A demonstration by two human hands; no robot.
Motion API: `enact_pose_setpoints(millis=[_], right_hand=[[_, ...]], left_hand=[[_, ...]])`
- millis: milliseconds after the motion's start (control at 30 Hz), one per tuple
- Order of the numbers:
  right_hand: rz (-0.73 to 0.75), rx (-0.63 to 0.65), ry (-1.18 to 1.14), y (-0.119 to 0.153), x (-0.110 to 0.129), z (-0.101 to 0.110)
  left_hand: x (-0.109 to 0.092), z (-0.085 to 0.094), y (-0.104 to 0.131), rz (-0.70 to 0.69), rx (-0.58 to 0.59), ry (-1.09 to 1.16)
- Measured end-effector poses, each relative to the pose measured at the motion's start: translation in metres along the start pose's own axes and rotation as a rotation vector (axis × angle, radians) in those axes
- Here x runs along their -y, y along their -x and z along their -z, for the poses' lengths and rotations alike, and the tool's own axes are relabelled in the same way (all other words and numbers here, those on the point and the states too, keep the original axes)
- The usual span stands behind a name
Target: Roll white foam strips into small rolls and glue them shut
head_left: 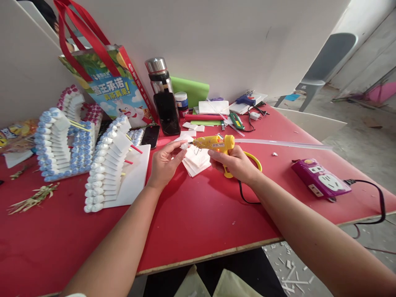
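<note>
In my right hand [232, 162] is a yellow hot glue gun [213, 142], its nozzle pointing left, with a long clear glue stick [284, 144] trailing from its back end. My left hand [167, 161] pinches a small whitish round piece [185, 146] close to the nozzle. I cannot tell whether nozzle and piece touch. Beneath the gun lies a stack of white square sheets [195, 163]. To the left stands a curved model of white cotton-like tips and white card steps [107, 169], on a white board [139, 175].
Blue-tipped models [52, 144] stand at the left, near a printed shopping bag [120, 90]. A steel flask [156, 74], a propped black phone [167, 113] and a green cutter [236, 121] are at the back. A purple power strip [321, 179] with its cord sits right.
</note>
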State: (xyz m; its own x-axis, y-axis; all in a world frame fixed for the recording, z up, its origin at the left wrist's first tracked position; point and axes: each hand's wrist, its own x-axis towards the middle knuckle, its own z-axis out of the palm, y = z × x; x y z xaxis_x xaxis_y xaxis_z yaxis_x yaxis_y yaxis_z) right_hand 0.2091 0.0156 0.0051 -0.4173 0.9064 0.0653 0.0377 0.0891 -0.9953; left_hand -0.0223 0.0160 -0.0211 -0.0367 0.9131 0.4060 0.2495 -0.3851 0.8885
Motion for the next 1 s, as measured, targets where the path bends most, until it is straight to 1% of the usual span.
enact_pose_setpoints(millis=[167, 267, 333, 533, 700, 900, 1000], right_hand=[[-0.006, 0.022, 0.027, 0.0012, 0.0024, 0.0002], [-0.008, 0.029, 0.013, 0.0012, 0.0042, -0.0002], [-0.012, 0.029, 0.011, 0.0010, 0.0048, -0.0004], [-0.012, 0.027, 0.031, 0.0015, 0.0048, -0.0004], [-0.023, 0.031, 0.032, 0.0031, 0.0053, -0.0013], [0.017, 0.007, -0.008, 0.0025, 0.0070, -0.0007], [0.011, 0.002, -0.014, 0.0020, 0.0059, -0.0001]], left_hand=[[-0.0036, 0.0005, 0.0013, -0.106, -0.014, -0.168], [-0.0046, 0.0011, 0.0018, -0.140, -0.032, -0.233], [-0.0040, 0.0013, 0.0017, -0.135, -0.038, -0.218], [0.0022, 0.0006, 0.0002, -0.052, -0.035, -0.056], [0.0026, 0.0002, 0.0006, -0.006, -0.038, -0.029], [-0.0024, -0.0024, 0.0015, -0.010, -0.040, -0.015], [-0.0033, -0.0025, 0.0013, -0.017, -0.054, -0.011]])
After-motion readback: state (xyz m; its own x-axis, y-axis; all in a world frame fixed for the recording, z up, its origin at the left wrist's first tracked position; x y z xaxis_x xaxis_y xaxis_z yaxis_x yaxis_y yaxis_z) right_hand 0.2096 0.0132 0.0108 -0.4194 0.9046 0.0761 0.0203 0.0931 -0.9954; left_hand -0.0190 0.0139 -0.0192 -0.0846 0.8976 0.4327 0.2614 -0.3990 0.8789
